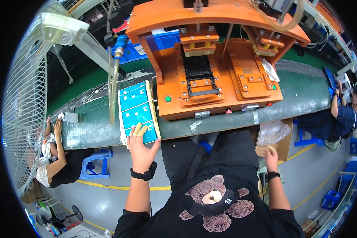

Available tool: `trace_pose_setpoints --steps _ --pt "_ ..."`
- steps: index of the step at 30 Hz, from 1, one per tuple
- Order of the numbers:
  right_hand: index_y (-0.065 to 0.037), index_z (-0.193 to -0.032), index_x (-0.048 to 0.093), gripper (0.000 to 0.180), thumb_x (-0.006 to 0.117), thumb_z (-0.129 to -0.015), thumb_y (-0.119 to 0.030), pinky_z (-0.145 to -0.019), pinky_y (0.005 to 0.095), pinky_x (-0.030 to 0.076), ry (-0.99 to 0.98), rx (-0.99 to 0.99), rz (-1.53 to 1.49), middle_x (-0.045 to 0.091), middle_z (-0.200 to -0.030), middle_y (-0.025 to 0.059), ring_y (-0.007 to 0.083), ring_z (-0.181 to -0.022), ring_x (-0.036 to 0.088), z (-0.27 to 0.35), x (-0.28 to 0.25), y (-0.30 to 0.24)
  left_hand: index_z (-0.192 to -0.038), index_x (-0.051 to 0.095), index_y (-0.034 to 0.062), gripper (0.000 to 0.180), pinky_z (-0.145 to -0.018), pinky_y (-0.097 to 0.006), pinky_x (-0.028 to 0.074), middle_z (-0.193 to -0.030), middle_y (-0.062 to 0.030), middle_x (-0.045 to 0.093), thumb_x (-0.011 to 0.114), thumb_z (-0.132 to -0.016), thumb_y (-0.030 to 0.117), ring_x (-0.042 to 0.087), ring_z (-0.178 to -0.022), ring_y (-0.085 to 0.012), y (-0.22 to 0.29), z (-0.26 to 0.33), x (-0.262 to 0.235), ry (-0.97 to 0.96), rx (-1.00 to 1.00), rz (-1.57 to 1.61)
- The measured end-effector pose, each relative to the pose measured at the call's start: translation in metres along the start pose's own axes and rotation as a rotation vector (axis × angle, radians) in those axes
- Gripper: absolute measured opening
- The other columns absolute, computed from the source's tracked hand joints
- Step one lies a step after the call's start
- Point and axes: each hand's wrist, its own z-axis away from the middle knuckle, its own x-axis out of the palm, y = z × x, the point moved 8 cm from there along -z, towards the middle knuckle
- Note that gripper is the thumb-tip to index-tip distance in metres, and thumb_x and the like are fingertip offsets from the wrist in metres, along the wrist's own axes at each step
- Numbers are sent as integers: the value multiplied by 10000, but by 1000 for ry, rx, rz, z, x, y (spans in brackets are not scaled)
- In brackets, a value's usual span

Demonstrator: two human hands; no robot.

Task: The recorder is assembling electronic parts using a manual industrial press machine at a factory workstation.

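My left hand (142,147) rests with fingers apart on the near end of a stack of blue sheets (137,116) with white cut-out shapes. Pale yellow covers sit on some of its fingertips. My right hand (271,159) hangs past the bench's front edge, beside an open cardboard box (284,147) with clear plastic bags (273,133) in it. Its fingers are curled in, and whatever they may hold is hidden. In front of me stands an orange two-station press (222,106). A black frame-like part (198,73) lies in its left fixture; the right fixture (248,71) shows its bare plate.
The green bench (95,119) runs across. An air gun (119,49) with a hose hangs left of the press. A white bottle (70,117) stands near another person's hands (57,126) at left. Another person (339,119) sits far right. A fan (25,103) is at the left rim.
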Motion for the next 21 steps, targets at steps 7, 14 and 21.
trace_pose_setpoints --steps 7,14,21 --pt "-27 -1170 609 305 645 -893 -151 -814 308 525 -967 -649 235 660 -1028 124 203 -869 663 125 296 -276 -1149 614 74 497 -1108 -569 202 -1323 -121 544 783 -709 230 398 -1338 -358 0 2 0 48 19 46" --pt "-47 -1187 588 344 614 -879 -198 -840 383 502 -1131 -947 281 620 -1046 159 318 -937 612 184 397 -291 -971 658 89 301 -1041 -521 318 -1105 -61 642 768 -709 188 547 -1159 -301 8 4 -7 112 127 76" --pt "-40 -1222 568 362 626 -874 -123 -673 303 508 -1092 -765 283 599 -926 115 209 -841 601 175 415 -281 -941 668 92 265 -1049 -538 308 -1097 -61 643 769 -711 177 557 -1139 -299 8 6 -6 141 101 67"
